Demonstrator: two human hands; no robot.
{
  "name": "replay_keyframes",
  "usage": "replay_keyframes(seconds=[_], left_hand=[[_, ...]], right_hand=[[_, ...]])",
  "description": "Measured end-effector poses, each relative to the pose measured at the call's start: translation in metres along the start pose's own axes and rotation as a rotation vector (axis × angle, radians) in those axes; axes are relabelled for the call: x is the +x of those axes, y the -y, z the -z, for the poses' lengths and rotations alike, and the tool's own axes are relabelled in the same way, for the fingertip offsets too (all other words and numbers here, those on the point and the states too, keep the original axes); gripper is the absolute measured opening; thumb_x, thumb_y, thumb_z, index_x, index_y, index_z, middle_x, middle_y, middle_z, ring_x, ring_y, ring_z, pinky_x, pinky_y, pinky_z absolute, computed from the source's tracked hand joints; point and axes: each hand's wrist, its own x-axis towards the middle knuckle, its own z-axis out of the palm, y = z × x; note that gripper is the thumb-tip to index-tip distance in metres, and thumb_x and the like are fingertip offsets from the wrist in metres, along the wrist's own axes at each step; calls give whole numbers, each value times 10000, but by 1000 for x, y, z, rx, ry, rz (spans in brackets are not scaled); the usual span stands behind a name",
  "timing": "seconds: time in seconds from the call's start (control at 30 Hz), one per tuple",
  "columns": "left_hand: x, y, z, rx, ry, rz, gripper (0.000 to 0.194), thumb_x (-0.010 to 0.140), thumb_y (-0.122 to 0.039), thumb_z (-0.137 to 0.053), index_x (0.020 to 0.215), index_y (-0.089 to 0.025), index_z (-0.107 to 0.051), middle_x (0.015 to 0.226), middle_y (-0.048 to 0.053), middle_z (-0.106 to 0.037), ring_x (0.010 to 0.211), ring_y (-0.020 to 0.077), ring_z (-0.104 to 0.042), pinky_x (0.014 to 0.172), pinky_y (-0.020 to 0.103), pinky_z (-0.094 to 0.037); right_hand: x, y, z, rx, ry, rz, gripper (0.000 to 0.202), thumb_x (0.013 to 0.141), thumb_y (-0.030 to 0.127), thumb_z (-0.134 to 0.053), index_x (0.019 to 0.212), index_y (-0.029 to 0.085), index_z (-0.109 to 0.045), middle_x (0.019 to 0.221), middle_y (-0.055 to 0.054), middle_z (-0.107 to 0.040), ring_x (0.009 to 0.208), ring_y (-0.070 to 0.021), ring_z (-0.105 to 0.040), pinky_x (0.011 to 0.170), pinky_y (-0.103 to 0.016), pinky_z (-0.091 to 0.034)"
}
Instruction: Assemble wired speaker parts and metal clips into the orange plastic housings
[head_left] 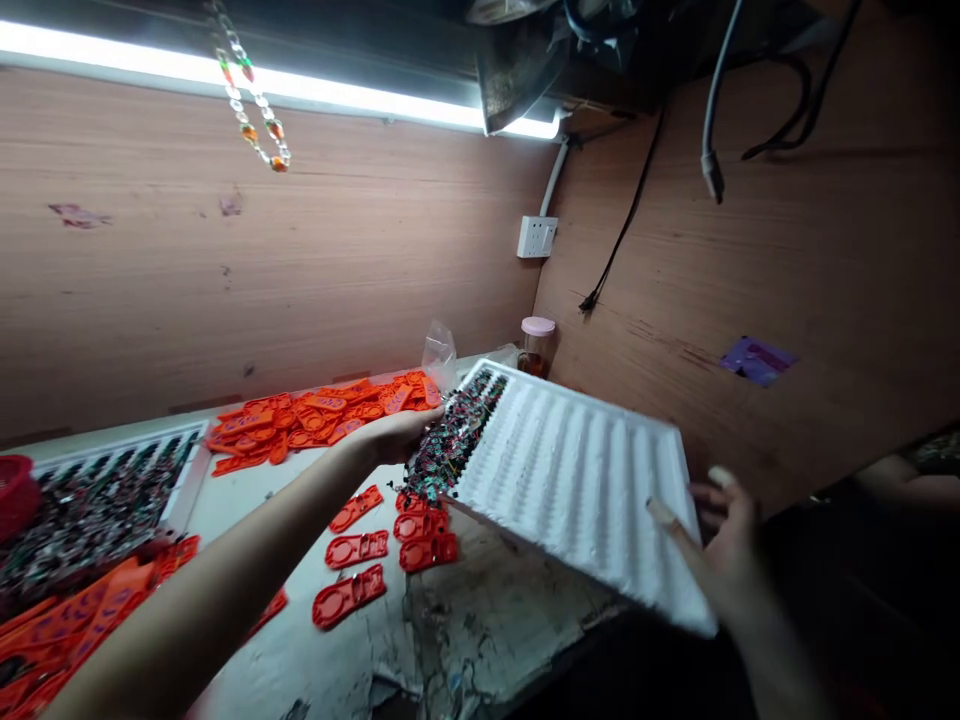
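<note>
A white foam tray (577, 480) with ridged rows is held up at a tilt above the table, its left end lower in view behind a heap of small wired electronic parts (461, 430). My left hand (416, 425) is at the tray's left edge, its fingers mostly hidden behind the tray and the parts. At the right edge my right hand (720, 545) grips the tray, thumb on the upper face and fingers around the rim; it is slightly blurred. Below the tray, several orange-red plastic casings (356, 548) lie in rows on the table (292, 560).
A pile of orange casings (322, 415) runs along the back wall. On the left stands another white tray (184, 490) full of wired parts, beside a red container (16, 495). A pink-lidded jar (537, 345) is in the back corner. Cables (712, 140) hang at upper right.
</note>
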Motion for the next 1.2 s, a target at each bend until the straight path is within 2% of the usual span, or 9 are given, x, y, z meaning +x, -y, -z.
replay_keyframes(seconds=[0.13,0.27,0.43,0.53,0.6,0.73,0.9,1.03,1.2], left_hand=[[-83,26,-25,-603,34,-75,287,834,-419,-525,920,-162,-620,745,30,-696,634,147,-651,582,231,-520],[-136,52,-95,-1019,-19,-156,296,775,-278,-592,1045,-158,-611,866,46,-716,796,202,-689,683,284,-552],[-141,66,-214,-1232,-190,-328,718,739,-307,-717,1357,-278,-353,1265,54,-589,1176,236,-554,1004,361,-444],[-127,56,-266,-1159,-212,-420,753,770,-406,-675,1401,-283,-283,1355,80,-512,1246,255,-490,1064,387,-388],[-114,50,-279,-937,-152,-563,700,814,-411,-609,1412,-256,-279,1406,92,-454,1299,256,-428,1096,400,-349],[-72,62,-260,-25,-55,-788,804,728,-364,-681,1420,-189,-311,1467,137,-363,1369,330,-289,1131,506,-252],[-23,113,-196,848,-131,-616,606,852,-515,-506,1368,-207,-432,1486,147,-327,1401,398,-151,1088,684,-50],[-20,141,-158,1022,-201,-649,590,882,-503,-467,1397,-231,-375,1499,107,-313,1397,348,-215,1101,643,-147],[-23,151,-145,1038,-256,-680,567,880,-440,-492,1370,-167,-413,1435,120,-426,1365,318,-311,1110,576,-224]], right_hand=[[54,35,26,650,58,-75,515,725,492,-643,1154,234,-523,1151,-96,-585,1041,-257,-587,817,-388,-511],[33,50,21,1000,-20,-275,355,805,591,-483,1008,318,-584,1107,-42,-627,951,-258,-638,761,-447,-536],[-55,57,-1,914,472,-453,562,785,554,-584,1293,364,-439,1197,-66,-630,1041,-294,-629,797,-482,-537],[-67,47,0,791,454,-480,655,739,453,-683,1330,340,-425,1263,-45,-607,1113,-273,-598,857,-415,-534],[-52,29,10,718,401,-503,593,710,429,-709,1257,313,-510,1223,-33,-637,1089,-270,-613,848,-402,-544],[-6,-13,43,604,295,-549,461,642,428,-733,1064,265,-642,1169,-96,-664,1018,-310,-647,785,-420,-564],[23,-34,66,434,410,-594,449,587,386,-787,1014,338,-658,1210,-114,-635,1092,-289,-614,790,-316,-553],[26,-46,40,342,557,-627,571,539,415,-816,1049,244,-624,1081,-111,-697,1046,-313,-637,858,-414,-544],[34,-70,-24,262,591,-491,605,516,535,-783,965,164,-619,902,-118,-720,871,-304,-683,762,-429,-550]])
